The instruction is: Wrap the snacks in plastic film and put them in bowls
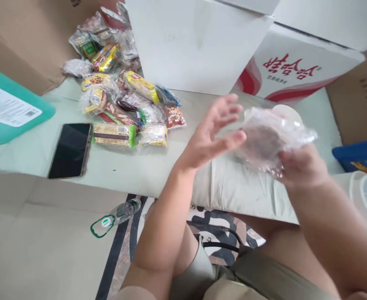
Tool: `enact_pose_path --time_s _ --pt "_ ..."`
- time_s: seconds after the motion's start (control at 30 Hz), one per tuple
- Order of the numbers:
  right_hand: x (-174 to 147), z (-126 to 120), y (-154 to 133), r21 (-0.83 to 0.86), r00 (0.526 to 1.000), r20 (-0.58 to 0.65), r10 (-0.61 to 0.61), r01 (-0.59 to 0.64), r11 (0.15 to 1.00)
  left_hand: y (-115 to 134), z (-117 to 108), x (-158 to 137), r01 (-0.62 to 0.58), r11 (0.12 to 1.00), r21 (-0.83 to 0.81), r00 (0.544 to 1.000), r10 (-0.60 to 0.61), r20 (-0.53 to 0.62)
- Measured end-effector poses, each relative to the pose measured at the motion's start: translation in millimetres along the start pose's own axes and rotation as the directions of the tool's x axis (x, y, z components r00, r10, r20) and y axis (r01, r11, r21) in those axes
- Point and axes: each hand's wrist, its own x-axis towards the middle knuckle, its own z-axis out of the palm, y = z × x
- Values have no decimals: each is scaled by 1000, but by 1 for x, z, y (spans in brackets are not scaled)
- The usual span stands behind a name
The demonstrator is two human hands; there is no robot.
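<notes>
My right hand (305, 166) grips a clear plastic packet (261, 139) by its right side, above the covered surface. Something brown and roundish shows through the crinkled wrap; its exact kind is blurred. My left hand (216, 131) is open, fingers spread, with the thumb tip at the packet's left edge; whether it touches I cannot tell. Farther left lies a heap of wrapped snacks (130, 96), among them a yellow packet (142, 86) and a green-ended packet of pale biscuits (113, 135). Partly hidden behind the held packet is a white round object (288, 111).
A phone (71, 151) lies near the front edge, by a green container (11, 106). White boxes (198, 46), a red-and-white box (292, 66) and cardboard (21, 41) stand behind. Right are a blue object (358, 154) and white tub (355, 191). A plastic bottle (127, 210) lies below.
</notes>
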Motion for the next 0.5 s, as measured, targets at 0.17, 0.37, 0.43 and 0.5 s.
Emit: enact_pose_path --time_s 0.17,0.37,0.43,0.5 --pt "-129 -24 46 -95 970 -236 62 -87 992 -19 46 -10 234 968 89 805 -245 540" --pt "-197 -84 93 -366 802 -576 160 -428 827 -49 73 -15 276 848 453 680 -506 531" --pt "-193 -108 104 -523 712 -692 122 -610 595 -49 73 -13 301 842 448 700 -514 496" --pt "-185 -129 113 -579 682 -717 143 -697 423 -47 74 -11 333 857 393 729 -498 470"
